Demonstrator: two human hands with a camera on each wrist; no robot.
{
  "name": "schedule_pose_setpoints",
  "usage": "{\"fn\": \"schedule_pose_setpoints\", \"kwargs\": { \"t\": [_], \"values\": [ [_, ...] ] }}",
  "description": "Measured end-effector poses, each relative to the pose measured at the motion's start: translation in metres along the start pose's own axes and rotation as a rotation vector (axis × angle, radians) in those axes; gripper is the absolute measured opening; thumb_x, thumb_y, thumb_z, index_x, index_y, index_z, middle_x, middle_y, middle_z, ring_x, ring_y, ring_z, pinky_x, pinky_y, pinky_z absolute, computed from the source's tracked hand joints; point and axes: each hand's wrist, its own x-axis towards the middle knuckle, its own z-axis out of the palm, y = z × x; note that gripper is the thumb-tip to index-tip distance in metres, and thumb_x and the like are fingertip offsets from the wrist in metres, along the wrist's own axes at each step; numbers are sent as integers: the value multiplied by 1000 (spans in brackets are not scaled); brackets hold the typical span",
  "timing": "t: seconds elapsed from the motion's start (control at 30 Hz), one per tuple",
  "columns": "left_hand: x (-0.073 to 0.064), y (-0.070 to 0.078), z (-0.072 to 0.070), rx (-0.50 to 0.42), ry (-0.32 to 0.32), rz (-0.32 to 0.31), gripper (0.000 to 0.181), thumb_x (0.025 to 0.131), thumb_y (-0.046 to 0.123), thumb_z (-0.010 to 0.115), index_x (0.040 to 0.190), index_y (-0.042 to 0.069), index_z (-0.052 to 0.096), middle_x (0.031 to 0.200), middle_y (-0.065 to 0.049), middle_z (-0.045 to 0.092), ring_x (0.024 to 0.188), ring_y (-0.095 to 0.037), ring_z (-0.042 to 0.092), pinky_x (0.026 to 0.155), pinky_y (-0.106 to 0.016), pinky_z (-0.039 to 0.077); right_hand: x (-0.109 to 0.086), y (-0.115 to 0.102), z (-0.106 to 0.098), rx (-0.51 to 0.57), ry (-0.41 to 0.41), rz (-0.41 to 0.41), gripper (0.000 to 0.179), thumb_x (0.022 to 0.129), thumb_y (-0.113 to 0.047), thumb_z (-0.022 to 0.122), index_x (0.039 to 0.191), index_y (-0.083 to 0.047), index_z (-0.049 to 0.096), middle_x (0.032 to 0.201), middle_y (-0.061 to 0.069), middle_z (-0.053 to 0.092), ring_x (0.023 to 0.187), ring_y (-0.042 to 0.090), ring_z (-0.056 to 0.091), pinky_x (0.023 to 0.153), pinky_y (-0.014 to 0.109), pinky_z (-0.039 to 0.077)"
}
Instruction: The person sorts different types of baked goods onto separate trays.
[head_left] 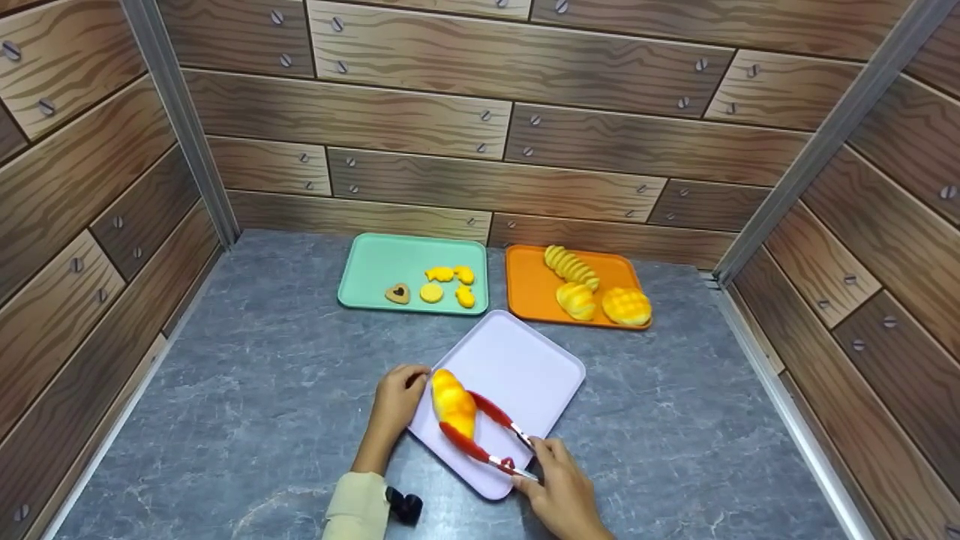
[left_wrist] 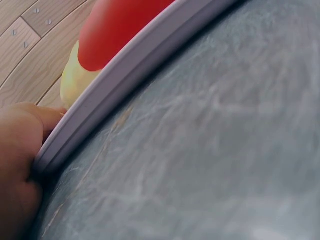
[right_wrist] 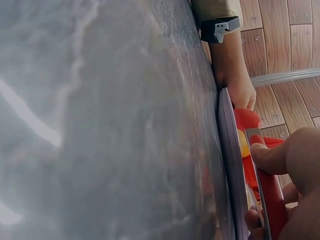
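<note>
My right hand (head_left: 559,487) holds a pair of red-tipped metal tongs (head_left: 491,411), thumb and fingers on opposite arms. The tongs' red ends lie on either side of a golden toy croissant (head_left: 451,397), which rests near the left edge of a lilac tray (head_left: 517,360). Whether both ends touch the croissant cannot be told. At the tray's left corner, my left hand (head_left: 397,394) grips the rim with bent fingers. The left wrist view shows this hand (left_wrist: 22,155) against the tray's rim (left_wrist: 110,80), with a red tong end (left_wrist: 117,30) above it.
Behind stands a green tray (head_left: 375,266) bearing several small yellow pieces and a heart-shaped cookie (head_left: 397,293). Beside it, an orange tray (head_left: 525,289) carries a twisted bread (head_left: 570,266), a smaller roll (head_left: 576,301) and a crosshatched bun (head_left: 627,307). Wood-patterned walls enclose the grey table (head_left: 247,375).
</note>
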Motion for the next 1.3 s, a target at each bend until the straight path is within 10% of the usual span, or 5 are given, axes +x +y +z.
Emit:
{"fn": "schedule_pose_setpoints", "kwargs": {
  "t": [0.57,1.3],
  "values": [
    [2,4,1,12,17,35,15,93,7,66,102,8,77,102,-7,74,101,-25,68,91,-44,53,17,18,-24,8,139,33,59,80,-29,84,131,-6,64,112,1,61,87,18,62,69,42,49],
    [0,2,1,10,2,-11,16,96,9,64,104,10,77,105,-8,74,105,-26,68,92,-45,53,116,69,-72,-30,189,153,60,85,-29,79,134,-1,59,117,16,57,99,40,64,75,58,49]
  ]
}}
